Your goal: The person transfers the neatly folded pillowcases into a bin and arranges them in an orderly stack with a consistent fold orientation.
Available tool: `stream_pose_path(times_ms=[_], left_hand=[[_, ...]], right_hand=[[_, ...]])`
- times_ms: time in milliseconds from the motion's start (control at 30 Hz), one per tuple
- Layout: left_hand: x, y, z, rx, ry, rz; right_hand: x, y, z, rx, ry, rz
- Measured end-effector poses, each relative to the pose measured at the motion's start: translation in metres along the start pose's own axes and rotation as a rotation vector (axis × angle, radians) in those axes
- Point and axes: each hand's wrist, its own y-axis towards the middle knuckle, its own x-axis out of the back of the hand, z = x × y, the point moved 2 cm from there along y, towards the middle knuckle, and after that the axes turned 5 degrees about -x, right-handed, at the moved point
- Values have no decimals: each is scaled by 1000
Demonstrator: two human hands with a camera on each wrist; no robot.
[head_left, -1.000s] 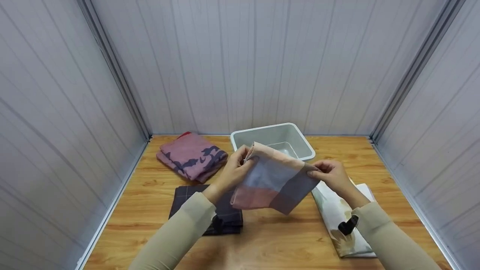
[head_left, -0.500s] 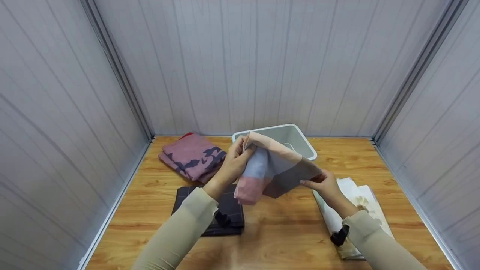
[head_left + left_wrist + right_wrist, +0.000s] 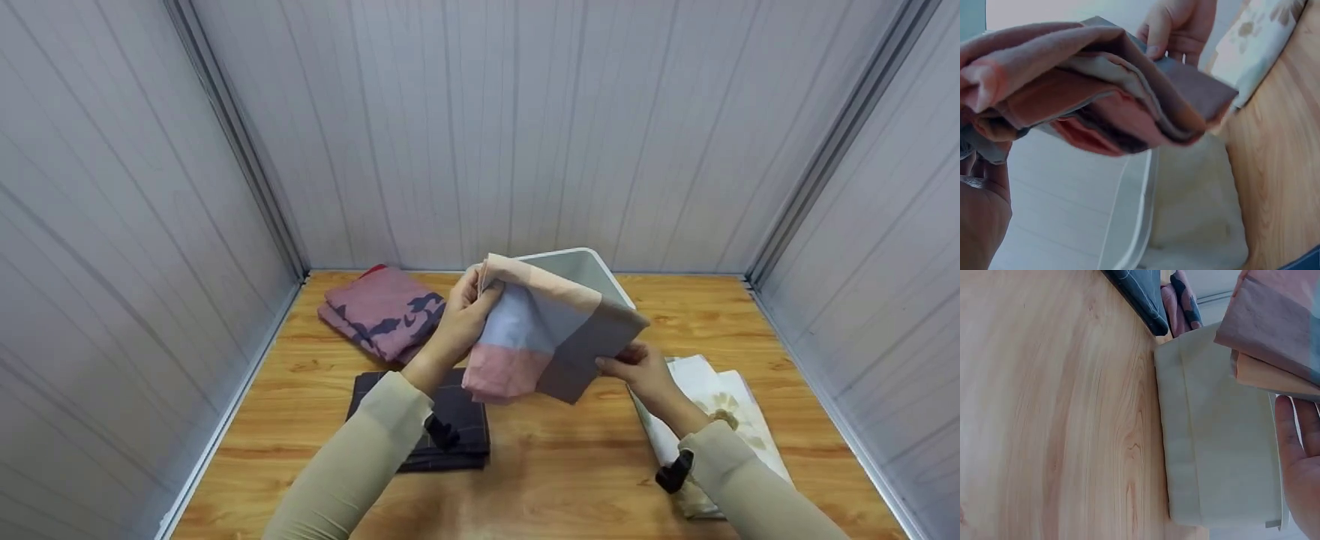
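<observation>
Two hands hold one folded colour-block cloth [image 3: 544, 337] in the air above the wooden table [image 3: 570, 472], in front of the grey plastic bin [image 3: 592, 271]. Left hand [image 3: 457, 326] pinches its upper corner; right hand [image 3: 637, 367] grips the lower right edge, fingers curled under. Pink patterned cloth [image 3: 382, 311], dark checked cloth [image 3: 457, 427] and floral cloth [image 3: 712, 405] lie folded on the table.

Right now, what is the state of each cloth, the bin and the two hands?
Colour-block cloth: folded, held in the air.
Pink cloth: folded, on the table.
Dark cloth: folded, on the table.
Floral cloth: folded, on the table.
Bin: open, contents hidden.
Left hand: grips the cloth.
Right hand: holds its lower edge.
</observation>
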Motion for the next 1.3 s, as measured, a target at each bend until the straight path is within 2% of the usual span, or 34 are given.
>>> stream_pose_path(times_ms=[200, 433, 533, 733, 967, 1300], left_hand=[[14, -1, 11, 44, 55, -36], [27, -3, 25, 91, 120, -55], [33, -6, 33, 151, 148, -63], [37, -13, 44, 330, 165, -96], [37, -17, 47, 445, 182, -75], [36, -17, 48, 534, 92, -38]], right_hand=[[6, 1, 7, -43, 9, -81], [4, 4, 16, -35, 5, -225], [1, 4, 18, -44, -4, -243], [-1, 6, 17, -23, -108, -255], [2, 8, 14, -89, -153, -194], [9, 14, 17, -201, -43, 8]])
